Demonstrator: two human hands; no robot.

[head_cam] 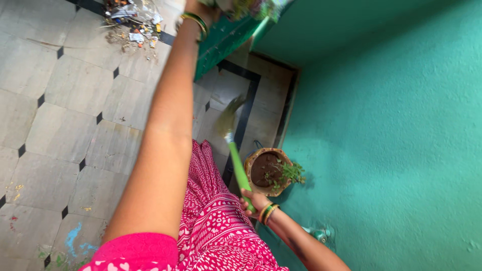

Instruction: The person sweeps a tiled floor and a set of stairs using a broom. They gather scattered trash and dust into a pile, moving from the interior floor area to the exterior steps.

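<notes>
My right hand (253,201), with bangles on the wrist, is closed around the green handle of a broom (236,160). Its bristles (228,118) point away over the tiled floor. My left arm stretches far up the frame. My left hand (198,6) is mostly cut off by the top edge, with a green and gold bangle at the wrist. It is at a patterned cloth thing (253,7) above a green painted ledge (226,37). Whether the fingers hold it is hidden. A red and white patterned garment (211,221) covers my legs.
A small pile of litter (131,20) lies on the grey tiled floor (65,115) at the top left. A clay pot with a small green plant (271,173) stands by the teal wall (391,135). A metal tap (319,234) sticks out low on the wall.
</notes>
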